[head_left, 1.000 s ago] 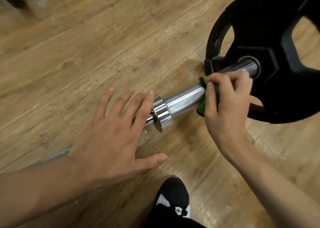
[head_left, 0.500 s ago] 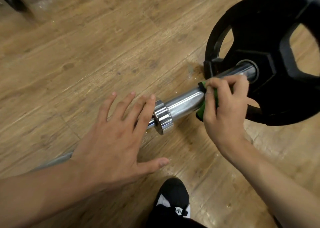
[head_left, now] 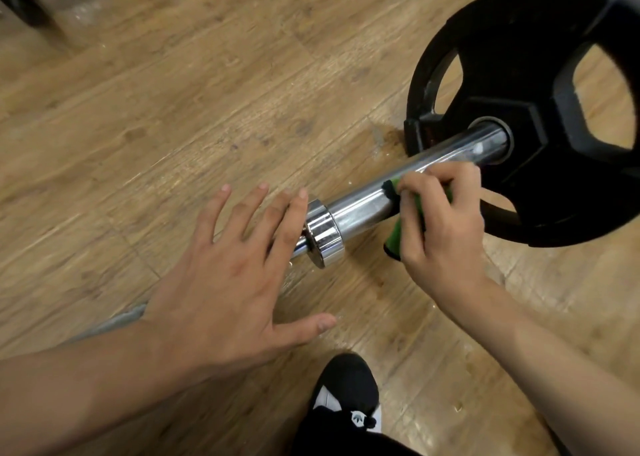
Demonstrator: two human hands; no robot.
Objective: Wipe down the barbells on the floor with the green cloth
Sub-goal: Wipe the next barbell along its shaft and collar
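The barbell (head_left: 360,208) lies on the wooden floor (head_left: 173,109), its long axis running from 8 o'clock to 2 o'clock across the view. At the 2 o'clock end the chrome sleeve enters the hub of a black weight plate (head_left: 512,40). The green cloth (head_left: 394,239) is wrapped round the sleeve between the collar (head_left: 323,234) and the plate. The right hand (head_left: 446,227) grips it there, fingers curled over the top of the bar.

Bare chrome shows on both sides of that hand: a stretch toward the collar at 8 o'clock and a shorter one toward the plate at 2 o'clock. Any stroke, I judge, must run along that axis.

The left hand (head_left: 225,282) holds nothing. With fingers spread and straight, it lies over the thin shaft just on the 8 o'clock side of the collar, probably steadying the bar.
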